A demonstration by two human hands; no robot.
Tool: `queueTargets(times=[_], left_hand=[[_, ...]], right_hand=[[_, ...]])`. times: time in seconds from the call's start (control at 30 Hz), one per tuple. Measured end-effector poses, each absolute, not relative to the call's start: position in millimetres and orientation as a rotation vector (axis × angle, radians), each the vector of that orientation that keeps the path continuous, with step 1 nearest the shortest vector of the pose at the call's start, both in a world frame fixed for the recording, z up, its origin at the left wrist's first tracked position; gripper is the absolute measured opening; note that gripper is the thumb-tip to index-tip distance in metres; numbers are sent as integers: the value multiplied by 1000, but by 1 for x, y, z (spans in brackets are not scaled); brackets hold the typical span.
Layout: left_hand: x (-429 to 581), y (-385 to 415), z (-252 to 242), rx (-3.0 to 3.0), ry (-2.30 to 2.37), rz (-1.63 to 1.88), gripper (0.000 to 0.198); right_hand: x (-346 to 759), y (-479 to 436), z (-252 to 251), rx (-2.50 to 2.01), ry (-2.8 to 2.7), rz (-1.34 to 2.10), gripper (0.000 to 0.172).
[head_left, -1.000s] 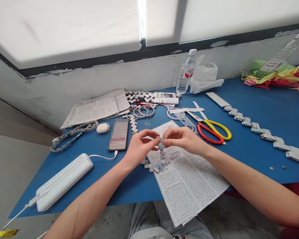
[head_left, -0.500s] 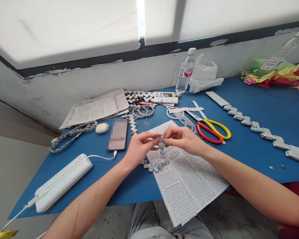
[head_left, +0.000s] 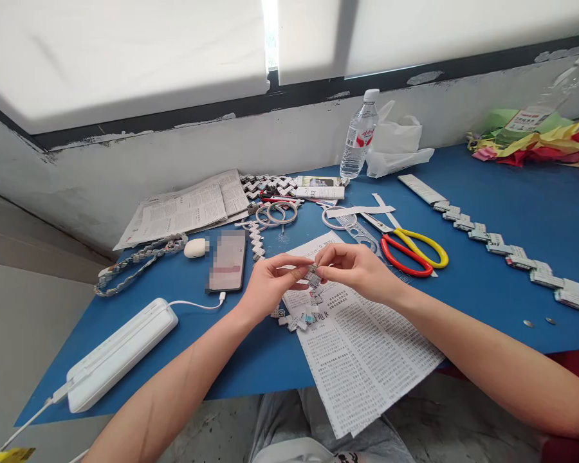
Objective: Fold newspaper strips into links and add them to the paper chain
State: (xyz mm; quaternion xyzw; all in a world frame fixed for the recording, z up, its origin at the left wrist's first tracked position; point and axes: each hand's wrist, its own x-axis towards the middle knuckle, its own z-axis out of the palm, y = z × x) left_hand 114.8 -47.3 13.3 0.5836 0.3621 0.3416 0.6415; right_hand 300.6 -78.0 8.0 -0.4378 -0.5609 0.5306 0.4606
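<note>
My left hand (head_left: 273, 283) and my right hand (head_left: 354, 270) meet over the middle of the table, both closed in a pinch. Between their fingertips they grip the upper end of a zigzag chain of folded newspaper (head_left: 298, 317). The chain hangs from the fingers and its lower part curls to the left, over the edge of a printed newspaper sheet (head_left: 361, 347). That sheet lies beneath the hands and sticks out past the table's front edge. Part of the chain's upper end is hidden by my fingers.
Red and yellow scissors (head_left: 412, 251) lie right of my hands, near a clear ruler (head_left: 367, 236) and paper strips. A longer folded-paper chain (head_left: 518, 263) runs down the right. Leftward are a phone (head_left: 231, 260), a white power strip (head_left: 123, 354) and newspapers (head_left: 183, 209). A water bottle (head_left: 359, 135) stands behind.
Almost nothing differs. Both hands keep their pinch on the paper chain in nearly the same place, and the camera view has shifted very slightly.
</note>
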Motion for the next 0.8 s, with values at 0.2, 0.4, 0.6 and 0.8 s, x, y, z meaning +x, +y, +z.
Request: queueTargets(times=[0.2,0.4,0.6,0.8], left_hand=[[113,-43,10,1328,771,745,17],[114,-44,9,1365,823,786,19],[117,-50,7,1488,862,832,17],[117,-52,3,1595,826,924,15]], right_hand=[[300,-79,9,-1074,-1416,1265,19],[301,-80,9,-1078,-1524,1156,15],[305,-77,7,-1138,-1618,1129,14],[301,-78,6,-1188,-1562,1127,16]])
